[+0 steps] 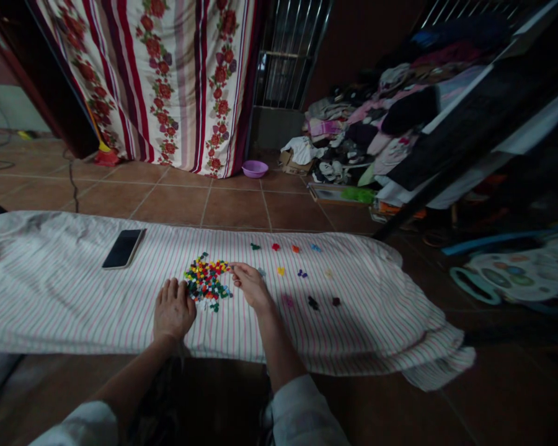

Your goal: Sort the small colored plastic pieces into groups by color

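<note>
A mixed pile of small coloured pieces (207, 282) lies on a striped cloth (134, 310). My left hand (174, 313) rests flat against the pile's left side, fingers stretched out. At its right edge my right hand (252, 286) pinches with thumb and forefinger; whatever sits between the tips is too small to make out. Beyond the right hand, little one-colour groups are laid in rows, among them green (255, 246), red (276, 246), orange (296, 249), blue (315, 247), yellow (281, 271), purple (302, 273), pink (287, 301), black (313, 303) and dark brown (336, 301).
A phone (123, 249) lies on the cloth to the left. Across the tiled floor are a floral curtain (181, 87), a purple basin (255, 168) and a red broom (106, 156). A heap of clothes (367, 124) and a dark slanted bar (409, 204) stand to the right.
</note>
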`<action>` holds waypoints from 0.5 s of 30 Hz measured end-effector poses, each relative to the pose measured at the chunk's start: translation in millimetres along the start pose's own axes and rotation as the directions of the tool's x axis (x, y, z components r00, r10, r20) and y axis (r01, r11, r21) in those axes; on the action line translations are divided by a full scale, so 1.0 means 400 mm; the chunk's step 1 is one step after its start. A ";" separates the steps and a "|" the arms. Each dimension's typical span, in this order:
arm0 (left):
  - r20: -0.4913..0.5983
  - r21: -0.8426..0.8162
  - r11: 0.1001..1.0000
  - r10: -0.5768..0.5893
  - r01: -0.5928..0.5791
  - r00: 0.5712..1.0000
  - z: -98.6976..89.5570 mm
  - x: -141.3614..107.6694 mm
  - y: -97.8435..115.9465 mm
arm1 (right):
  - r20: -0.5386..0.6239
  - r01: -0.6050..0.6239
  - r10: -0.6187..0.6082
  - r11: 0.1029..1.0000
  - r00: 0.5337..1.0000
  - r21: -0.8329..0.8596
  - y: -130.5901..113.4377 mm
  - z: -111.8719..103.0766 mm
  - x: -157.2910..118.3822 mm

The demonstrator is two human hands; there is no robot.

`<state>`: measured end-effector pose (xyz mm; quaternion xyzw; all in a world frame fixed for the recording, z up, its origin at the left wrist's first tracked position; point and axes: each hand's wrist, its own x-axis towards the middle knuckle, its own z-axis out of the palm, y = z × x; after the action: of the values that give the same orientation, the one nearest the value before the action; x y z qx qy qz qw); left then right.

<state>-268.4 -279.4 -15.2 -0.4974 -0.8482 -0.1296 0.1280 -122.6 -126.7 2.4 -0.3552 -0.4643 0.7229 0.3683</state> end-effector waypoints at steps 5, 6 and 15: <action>0.009 -0.052 0.998 -0.017 0.018 1.000 -0.002 0.000 0.001 | 0.031 0.040 -0.036 0.992 0.999 -0.116 -0.013 -0.017 -0.012; 0.010 -0.059 0.998 -0.020 0.021 1.000 -0.001 0.000 0.001 | 0.037 0.047 -0.042 0.988 0.998 -0.144 -0.018 -0.020 -0.015; -0.013 -0.076 0.997 -0.016 0.015 1.000 0.002 -0.003 -0.002 | -0.024 0.099 -0.110 0.955 0.994 -0.279 -0.058 -0.072 -0.035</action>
<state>-268.5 -280.4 -16.3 -0.4944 -0.8457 -0.1659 0.1137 -86.7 -120.3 17.4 -0.3924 -0.5719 0.6230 0.3617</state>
